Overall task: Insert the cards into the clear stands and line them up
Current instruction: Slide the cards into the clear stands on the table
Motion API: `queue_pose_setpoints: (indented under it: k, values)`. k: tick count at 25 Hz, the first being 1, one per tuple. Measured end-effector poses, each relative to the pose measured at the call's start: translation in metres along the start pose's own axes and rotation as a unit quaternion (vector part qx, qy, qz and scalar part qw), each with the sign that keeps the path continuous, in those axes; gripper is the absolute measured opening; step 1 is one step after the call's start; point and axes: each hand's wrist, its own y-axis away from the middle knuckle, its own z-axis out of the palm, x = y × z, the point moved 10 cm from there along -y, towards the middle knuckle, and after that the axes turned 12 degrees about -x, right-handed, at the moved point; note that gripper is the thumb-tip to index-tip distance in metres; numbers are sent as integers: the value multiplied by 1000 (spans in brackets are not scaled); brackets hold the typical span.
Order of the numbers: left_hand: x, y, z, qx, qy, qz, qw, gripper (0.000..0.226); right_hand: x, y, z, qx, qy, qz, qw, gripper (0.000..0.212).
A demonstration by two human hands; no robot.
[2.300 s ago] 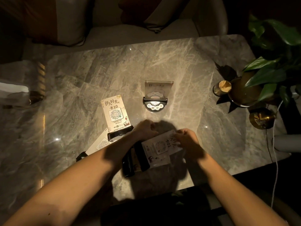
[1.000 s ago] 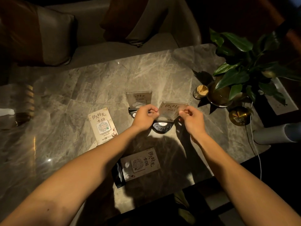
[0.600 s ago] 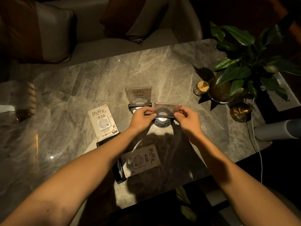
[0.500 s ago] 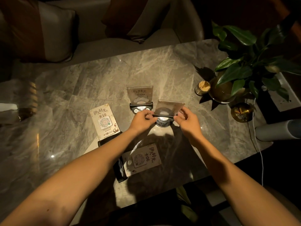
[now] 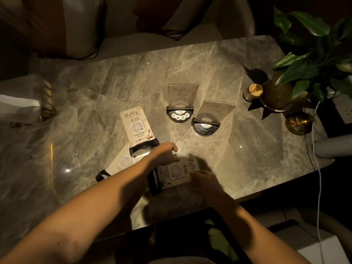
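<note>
Two stands upright mid-tabletop (image 5: 219, 60): far stand (image 5: 181, 103), right stand (image 5: 208, 119), side by side to begin the row. Card 06 stand (image 5: 174, 171) flat at near edge, left hand (image 5: 165, 155) and right hand (image 5: 204, 181) gripping its ends, apparently for lifting. Card 10 stand (image 5: 138, 128) waits left.

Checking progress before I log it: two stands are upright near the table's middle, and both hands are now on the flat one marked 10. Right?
Not quite. In the head view the left hand and right hand are on the flat stand marked 06. The stand marked 10 lies untouched further left. Two stands are upright near the middle: one, the other.
</note>
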Motion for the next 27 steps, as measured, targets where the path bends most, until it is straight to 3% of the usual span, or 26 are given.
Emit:
queue_pose_setpoints:
  k: [3, 7, 9, 12, 14, 16, 19, 27]
  values:
    - [-7, 3, 10, 12, 3, 0, 1000, 45, 39, 3, 11, 25, -76, 86, 993, 20]
    - [-12, 8, 16, 26, -21, -9, 999, 37, 54, 5, 35, -14, -175, 87, 981, 14]
    - [-16, 8, 16, 21, -11, -4, 1000, 26, 41, 3, 40, -31, -104, 64, 992, 14]
    - [-21, 13, 8, 35, 100, 12, 994, 14, 3, 4, 39, -37, 0, -13, 999, 14]
    - [-21, 20, -7, 75, 163, 26, 983, 12, -23, 7, 36, -53, -19, -54, 997, 19]
    - [-13, 27, -22, 111, 210, 55, 970, 12, -46, 4, 19, -14, -54, -67, 996, 15]
    - [1, 34, -43, 140, 265, 95, 949, 12, -95, 6, 0, 45, 13, -105, 993, 9]
    - [34, 39, -68, 221, 298, 147, 917, 4, -172, 23, -18, 57, 118, -230, 964, 10]
